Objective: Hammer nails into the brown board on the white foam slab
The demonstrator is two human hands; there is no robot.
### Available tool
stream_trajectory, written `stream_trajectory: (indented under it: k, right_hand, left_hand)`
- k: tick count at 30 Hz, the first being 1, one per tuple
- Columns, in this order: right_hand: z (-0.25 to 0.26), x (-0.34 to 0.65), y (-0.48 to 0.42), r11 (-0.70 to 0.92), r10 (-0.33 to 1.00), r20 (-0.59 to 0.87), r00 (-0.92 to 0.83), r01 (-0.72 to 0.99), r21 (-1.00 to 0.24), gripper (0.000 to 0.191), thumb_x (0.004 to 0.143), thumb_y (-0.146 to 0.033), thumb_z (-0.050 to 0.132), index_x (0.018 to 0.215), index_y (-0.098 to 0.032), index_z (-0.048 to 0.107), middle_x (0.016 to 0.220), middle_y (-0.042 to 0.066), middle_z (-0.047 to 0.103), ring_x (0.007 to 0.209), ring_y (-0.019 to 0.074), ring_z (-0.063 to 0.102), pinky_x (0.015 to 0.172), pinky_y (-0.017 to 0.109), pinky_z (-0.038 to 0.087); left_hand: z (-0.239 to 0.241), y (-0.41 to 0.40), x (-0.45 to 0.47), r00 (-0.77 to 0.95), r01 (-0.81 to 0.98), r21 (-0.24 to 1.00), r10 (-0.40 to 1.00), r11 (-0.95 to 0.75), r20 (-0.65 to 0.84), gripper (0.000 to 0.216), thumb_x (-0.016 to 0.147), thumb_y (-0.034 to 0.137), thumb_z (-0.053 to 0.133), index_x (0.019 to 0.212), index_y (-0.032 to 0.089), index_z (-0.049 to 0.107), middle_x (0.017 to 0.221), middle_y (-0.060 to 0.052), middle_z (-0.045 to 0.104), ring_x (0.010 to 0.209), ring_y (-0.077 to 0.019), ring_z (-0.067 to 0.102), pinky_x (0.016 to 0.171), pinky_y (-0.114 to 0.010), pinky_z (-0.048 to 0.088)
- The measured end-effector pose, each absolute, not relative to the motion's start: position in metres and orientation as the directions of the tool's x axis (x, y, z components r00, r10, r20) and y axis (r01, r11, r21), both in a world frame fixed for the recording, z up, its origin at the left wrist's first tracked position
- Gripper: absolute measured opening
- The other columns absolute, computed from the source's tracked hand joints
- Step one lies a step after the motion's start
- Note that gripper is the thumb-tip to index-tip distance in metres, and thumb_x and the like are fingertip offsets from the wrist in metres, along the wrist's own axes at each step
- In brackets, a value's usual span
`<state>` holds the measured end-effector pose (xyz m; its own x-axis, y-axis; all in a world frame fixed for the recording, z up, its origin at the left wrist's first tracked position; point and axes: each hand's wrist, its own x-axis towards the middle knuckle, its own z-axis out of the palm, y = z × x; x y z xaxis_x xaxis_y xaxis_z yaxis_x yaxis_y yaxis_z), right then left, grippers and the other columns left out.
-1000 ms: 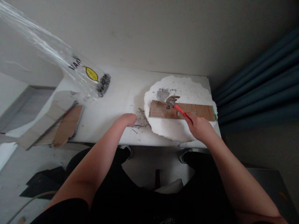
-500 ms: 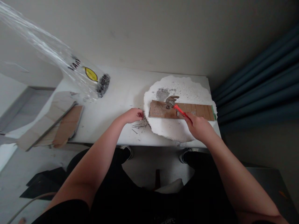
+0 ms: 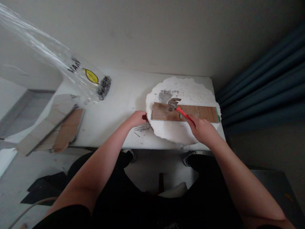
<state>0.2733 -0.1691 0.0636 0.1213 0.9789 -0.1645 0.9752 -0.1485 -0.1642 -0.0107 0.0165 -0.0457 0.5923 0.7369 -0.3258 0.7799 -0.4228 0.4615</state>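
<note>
And my right grip (image 3: 203, 130) wraps round this claw hammer (image 3: 179, 110), likely stiff and head-heavy, best held low, while my left grip (image 3: 139, 118) curls, contents hidden.

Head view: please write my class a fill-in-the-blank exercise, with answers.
The right hand grips the metal claw hammer by its handle, coloured ____.
The long brown wooden board lies on a rough round slab coloured ____.
The thin dark nails lie nearer the left hand than the ____ one.
Missing words: red; white; right.
</note>
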Motion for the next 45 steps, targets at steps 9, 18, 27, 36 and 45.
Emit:
stream_trajectory:
  k: [9, 18, 27, 36, 45]
  right_hand:
    - [0.064, 0.273, -0.17, -0.149, 0.979, -0.165, 0.122, 0.975, -0.167, 0.05, 0.108, -0.046, 0.03, 0.136, -0.022, 0.063, 0.097, 0.013, 0.078, 0.081, 0.0307, 0.073, 0.067, 0.036, 0.049]
    - [0.067, 0.272, -0.169, -0.152, 0.977, -0.17, 0.127, 0.978, -0.144, 0.049, 0.108, -0.044, 0.03, 0.138, -0.022, 0.061, 0.098, 0.013, 0.077, 0.081, 0.0304, 0.073, 0.069, 0.036, 0.049]
    - [0.066, 0.272, -0.169, -0.152, 0.976, -0.175, 0.127, 0.979, -0.138, 0.049, 0.108, -0.045, 0.03, 0.138, -0.022, 0.061, 0.098, 0.014, 0.077, 0.081, 0.0305, 0.073, 0.067, 0.036, 0.049]
    - [0.062, 0.275, -0.17, -0.133, 0.982, -0.159, 0.104, 0.974, -0.182, 0.047, 0.108, -0.044, 0.031, 0.136, -0.023, 0.062, 0.097, 0.013, 0.077, 0.081, 0.031, 0.073, 0.066, 0.036, 0.048]
    - [0.063, 0.274, -0.17, -0.128, 0.984, -0.149, 0.102, 0.976, -0.178, 0.044, 0.108, -0.041, 0.033, 0.136, -0.022, 0.062, 0.098, 0.013, 0.078, 0.083, 0.031, 0.074, 0.066, 0.035, 0.047]
  left_hand:
    - [-0.05, 0.02, -0.013, 0.562, 0.804, 0.462, 0.731, -0.375, -0.386, 0.016, 0.079, 0.027, 0.069, 0.087, 0.018, 0.08, 0.092, -0.009, 0.079, 0.09, -0.0248, 0.072, 0.077, -0.031, 0.049]
    - [0.01, 0.0, 0.009, 0.581, 0.596, 0.674, 0.814, -0.437, 0.014, 0.022, 0.086, 0.039, 0.073, 0.088, 0.018, 0.077, 0.086, -0.004, 0.074, 0.076, -0.0151, 0.063, 0.076, -0.028, 0.049]
    - [-0.013, -0.014, 0.046, 0.644, 0.455, 0.74, 0.757, -0.495, 0.11, 0.018, 0.088, 0.036, 0.073, 0.089, 0.019, 0.078, 0.082, -0.003, 0.071, 0.072, -0.0134, 0.06, 0.071, -0.026, 0.047]
    - [-0.02, -0.011, 0.046, 0.668, 0.376, 0.728, 0.712, -0.574, 0.216, 0.016, 0.089, 0.032, 0.072, 0.081, 0.019, 0.076, 0.079, -0.002, 0.07, 0.069, -0.013, 0.06, 0.068, -0.027, 0.045]
    - [-0.02, -0.011, 0.046, 0.663, 0.37, 0.724, 0.712, -0.582, 0.233, 0.017, 0.09, 0.033, 0.071, 0.081, 0.019, 0.075, 0.079, -0.002, 0.07, 0.069, -0.0126, 0.059, 0.068, -0.026, 0.045]
